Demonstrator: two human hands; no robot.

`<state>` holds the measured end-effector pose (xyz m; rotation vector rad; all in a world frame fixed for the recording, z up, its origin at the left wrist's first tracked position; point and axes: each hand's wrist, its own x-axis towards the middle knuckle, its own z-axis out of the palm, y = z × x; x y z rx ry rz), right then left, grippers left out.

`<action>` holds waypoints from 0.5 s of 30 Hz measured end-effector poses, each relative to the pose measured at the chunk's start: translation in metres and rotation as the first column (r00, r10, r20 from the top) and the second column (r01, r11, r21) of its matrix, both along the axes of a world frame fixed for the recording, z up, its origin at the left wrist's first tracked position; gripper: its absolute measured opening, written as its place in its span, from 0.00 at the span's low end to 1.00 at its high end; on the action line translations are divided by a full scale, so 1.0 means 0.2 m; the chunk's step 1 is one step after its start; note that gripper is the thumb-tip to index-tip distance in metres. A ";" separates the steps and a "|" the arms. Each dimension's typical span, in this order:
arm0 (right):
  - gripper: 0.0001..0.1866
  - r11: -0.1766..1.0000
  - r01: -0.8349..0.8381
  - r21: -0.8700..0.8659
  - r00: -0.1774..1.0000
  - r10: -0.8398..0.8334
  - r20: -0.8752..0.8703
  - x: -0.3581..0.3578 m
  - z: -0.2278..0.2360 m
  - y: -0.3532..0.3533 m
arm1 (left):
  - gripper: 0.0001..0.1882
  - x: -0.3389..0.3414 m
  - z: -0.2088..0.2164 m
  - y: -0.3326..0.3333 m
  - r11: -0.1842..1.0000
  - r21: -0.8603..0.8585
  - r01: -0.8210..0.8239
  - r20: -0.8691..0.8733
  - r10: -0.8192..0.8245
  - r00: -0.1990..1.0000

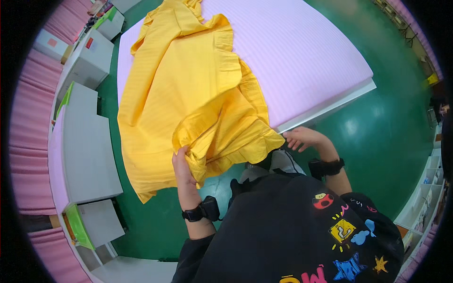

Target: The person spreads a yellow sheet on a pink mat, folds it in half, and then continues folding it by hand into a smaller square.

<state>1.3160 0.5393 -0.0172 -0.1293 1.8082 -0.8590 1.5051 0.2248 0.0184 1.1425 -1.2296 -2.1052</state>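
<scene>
Cloth [188,66], bright yellow and edged with a ruffle [262,147], runs from the top of the frame down to the centre, lying partly on a mattress [302,52] and spilling past its near end. Its upper part lies loosely rumpled; near the centre it is bunched into deep folds.

At the centre, the left hand [183,167] is clamped on a fold, thumb on top, the other fingers mostly hidden by fabric. Right of centre, the right hand [306,137] has its fingers loosely curled and apart, gripping nothing visible. It is just beside the ruffle's nearest corner; whether they touch, I cannot tell.

The step in hand looks like gathering or arranging the near end of the cloth. Judging by the folds, the next move calls for the right hand to take the ruffle while the left keeps its hold, so the bunched part can be opened.

Beneath, the mattress is pale pink with fine stripes, on a white base [330,104] showing along its near edge. Around it spreads a glossy green floor [363,137]. White cabinets [92,151] line the left, before pink curtains [33,118]; white shelves [427,188] stand at lower right. The wearer's black shirt [264,226], with colourful prints, fills the bottom.
</scene>
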 end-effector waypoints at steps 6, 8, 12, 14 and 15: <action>0.28 0.811 0.445 -0.381 0.799 -0.167 0.578 0.09 -0.17 -0.06 | 0.15 -0.01 0.06 0.05 0.476 -0.764 0.436 0.599 0.272 0.753; 0.22 0.653 0.730 -0.200 0.499 -0.310 0.809 0.13 -0.24 -0.16 | 0.14 0.03 -0.01 -0.04 0.584 -0.701 0.409 0.570 0.115 0.813; 0.14 0.625 0.568 -0.535 0.783 -0.212 0.584 0.13 0.04 -0.18 | 0.14 0.15 0.03 -0.21 0.870 -0.405 0.281 0.175 -0.228 0.958; 0.06 0.560 0.361 -0.746 0.836 -0.548 -0.007 0.05 0.35 -0.21 | 0.13 0.22 0.17 -0.25 0.920 -0.362 0.151 0.001 -0.162 0.987; 0.04 0.386 0.270 -0.882 0.775 -0.630 -0.039 0.02 0.51 -0.21 | 0.13 0.26 0.25 -0.26 0.953 -0.301 0.024 -0.170 -0.078 0.982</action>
